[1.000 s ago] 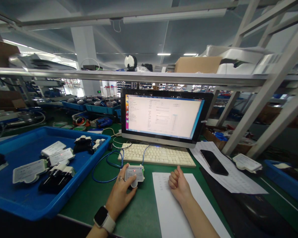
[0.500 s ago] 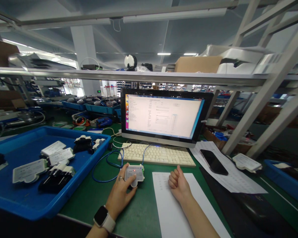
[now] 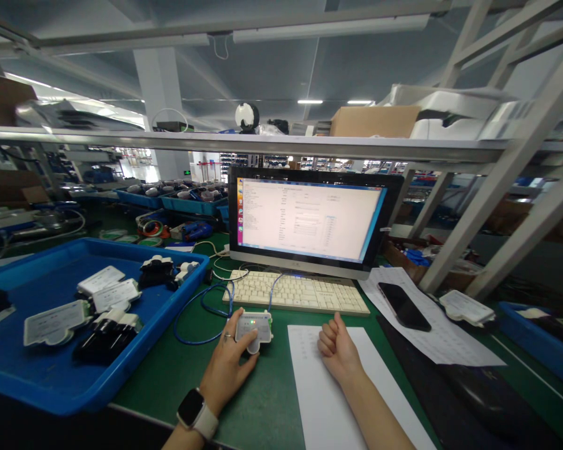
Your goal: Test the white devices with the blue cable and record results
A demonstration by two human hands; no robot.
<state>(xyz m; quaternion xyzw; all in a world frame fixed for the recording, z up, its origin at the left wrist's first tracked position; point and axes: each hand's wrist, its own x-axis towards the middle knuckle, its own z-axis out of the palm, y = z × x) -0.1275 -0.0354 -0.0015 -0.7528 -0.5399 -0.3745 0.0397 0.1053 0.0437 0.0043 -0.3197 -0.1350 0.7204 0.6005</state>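
Gripping the small white device (image 3: 254, 329) with your left hand (image 3: 228, 365), you had the fingers curled round its left edge and the thumb pressed on its lower end. The device lay flat on the green surface (image 3: 169, 375), just at 12 o'clock of that hand, with small lights showing on its face. Your right hand (image 3: 336, 349) was clenched in a loose fist with the thumb up. It held nothing that could be seen and rested on the sheet of paper (image 3: 323, 400) at 3 o'clock of the device.

The keyboard (image 3: 295, 292) sat near the device at 12 o'clock, below the monitor (image 3: 307, 219). A blue cable (image 3: 201, 312) ran from the top of the device and looped out toward 10 o'clock, close to the corner of the blue tray (image 3: 51, 375) at 9 o'clock. A phone (image 3: 402, 306) lay on other papers at 2 o'clock, well apart from both hands.

The cable looked like the weak point. Any slide or lift of the device toward you would likely have drawn that loop tight, and the plug might have worked loose. The loop could also have caught on the tray corner. A hard press from the thumb might have tipped the device off its flat seat. Your right forearm lay along the paper, so a sideways shift could have dragged or creased the sheet.
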